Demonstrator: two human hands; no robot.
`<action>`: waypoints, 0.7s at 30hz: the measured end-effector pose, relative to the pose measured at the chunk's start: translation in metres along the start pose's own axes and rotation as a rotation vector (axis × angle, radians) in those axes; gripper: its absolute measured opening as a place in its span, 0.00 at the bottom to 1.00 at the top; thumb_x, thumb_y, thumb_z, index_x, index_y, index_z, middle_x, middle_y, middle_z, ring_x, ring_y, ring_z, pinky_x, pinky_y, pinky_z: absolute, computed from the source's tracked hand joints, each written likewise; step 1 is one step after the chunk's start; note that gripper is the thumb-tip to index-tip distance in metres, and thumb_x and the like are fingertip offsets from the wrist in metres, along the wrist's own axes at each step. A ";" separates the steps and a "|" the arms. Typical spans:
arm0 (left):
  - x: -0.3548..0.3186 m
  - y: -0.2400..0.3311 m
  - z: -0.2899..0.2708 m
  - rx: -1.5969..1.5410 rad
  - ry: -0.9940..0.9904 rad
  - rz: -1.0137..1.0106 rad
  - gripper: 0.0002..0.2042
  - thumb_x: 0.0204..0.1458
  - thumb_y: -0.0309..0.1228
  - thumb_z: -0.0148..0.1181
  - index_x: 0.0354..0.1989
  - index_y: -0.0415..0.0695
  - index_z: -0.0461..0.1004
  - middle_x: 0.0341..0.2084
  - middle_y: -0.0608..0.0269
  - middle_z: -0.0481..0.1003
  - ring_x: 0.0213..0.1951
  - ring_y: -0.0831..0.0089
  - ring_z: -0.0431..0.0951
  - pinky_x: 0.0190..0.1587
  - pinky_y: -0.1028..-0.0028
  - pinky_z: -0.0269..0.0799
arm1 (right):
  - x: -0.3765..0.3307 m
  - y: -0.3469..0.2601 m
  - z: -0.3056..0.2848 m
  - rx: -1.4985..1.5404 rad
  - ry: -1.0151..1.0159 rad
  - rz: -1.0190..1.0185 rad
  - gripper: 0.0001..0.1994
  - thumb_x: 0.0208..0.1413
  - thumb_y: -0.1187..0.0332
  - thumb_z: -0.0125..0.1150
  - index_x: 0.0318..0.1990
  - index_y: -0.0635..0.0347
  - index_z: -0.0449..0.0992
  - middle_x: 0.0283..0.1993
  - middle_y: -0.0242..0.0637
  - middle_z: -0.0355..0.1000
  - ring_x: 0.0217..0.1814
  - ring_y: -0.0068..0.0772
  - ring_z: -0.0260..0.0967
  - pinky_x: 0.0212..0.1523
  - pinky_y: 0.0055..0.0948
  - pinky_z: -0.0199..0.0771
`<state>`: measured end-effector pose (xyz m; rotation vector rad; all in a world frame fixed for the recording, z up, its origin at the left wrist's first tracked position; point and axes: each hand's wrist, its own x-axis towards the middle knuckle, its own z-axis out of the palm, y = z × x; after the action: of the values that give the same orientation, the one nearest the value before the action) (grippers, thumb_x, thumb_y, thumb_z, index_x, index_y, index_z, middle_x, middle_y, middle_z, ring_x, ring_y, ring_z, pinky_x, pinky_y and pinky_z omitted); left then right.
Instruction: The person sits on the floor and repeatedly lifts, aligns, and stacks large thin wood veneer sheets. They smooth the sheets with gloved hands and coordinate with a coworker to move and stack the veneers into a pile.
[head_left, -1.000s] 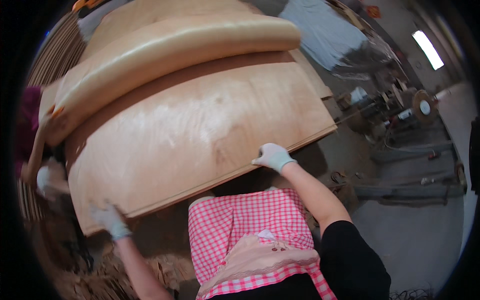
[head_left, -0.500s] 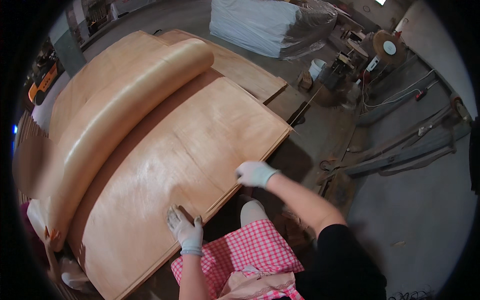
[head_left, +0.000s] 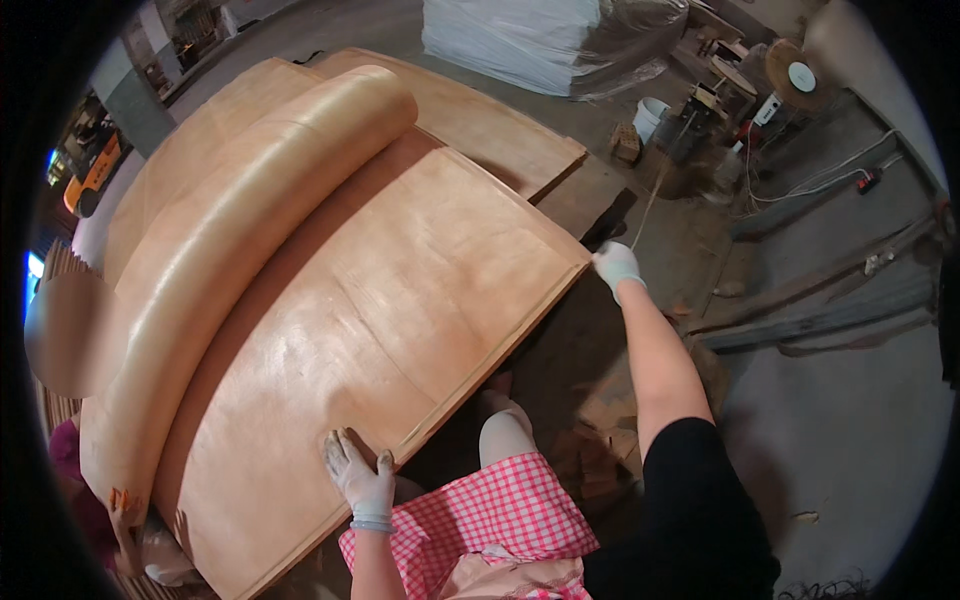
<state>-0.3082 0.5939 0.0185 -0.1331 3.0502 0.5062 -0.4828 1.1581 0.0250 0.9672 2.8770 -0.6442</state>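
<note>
Sheet (head_left: pixel 400 300) lies flat, roll (head_left: pixel 240 225) at its 10 o'clock; right hand (head_left: pixel 618 268) has shifted to the 2 o'clock corner, fingers' hold unclear, left hand (head_left: pixel 360 480) at 6, thumb spread, so they apparently span more edge.

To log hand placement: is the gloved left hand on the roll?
No, the gloved left hand rests on the flat sheet, apart from the roll.

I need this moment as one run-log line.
left hand: open on wood sheet | right hand: at sheet's right corner, grip unclear | wood roll: lying across sheet | co-worker's hand: at roll's near end
</note>
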 end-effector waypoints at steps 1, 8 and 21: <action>-0.003 -0.003 -0.001 0.018 0.012 -0.016 0.46 0.49 0.40 0.68 0.75 0.36 0.51 0.74 0.40 0.51 0.75 0.44 0.47 0.77 0.53 0.40 | -0.017 -0.002 0.006 0.183 0.118 0.060 0.19 0.58 0.58 0.63 0.49 0.65 0.80 0.51 0.57 0.78 0.56 0.59 0.75 0.56 0.48 0.74; -0.026 0.024 -0.015 -0.349 0.268 0.112 0.23 0.43 0.33 0.74 0.48 0.39 0.75 0.46 0.47 0.76 0.51 0.48 0.74 0.56 0.53 0.69 | -0.231 -0.070 0.068 0.660 -0.192 -0.537 0.14 0.62 0.65 0.64 0.49 0.66 0.79 0.43 0.49 0.79 0.46 0.42 0.77 0.48 0.37 0.76; -0.146 0.002 -0.081 -1.062 0.319 0.093 0.09 0.44 0.25 0.68 0.36 0.40 0.80 0.34 0.53 0.79 0.37 0.58 0.81 0.40 0.66 0.78 | -0.487 -0.179 0.055 1.046 -1.044 -0.624 0.07 0.64 0.74 0.60 0.47 0.66 0.73 0.72 0.58 0.61 0.70 0.38 0.65 0.68 0.35 0.65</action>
<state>-0.1659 0.5806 0.1041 -0.1038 2.6617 2.2067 -0.2006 0.7297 0.1221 -0.3572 1.7088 -1.9947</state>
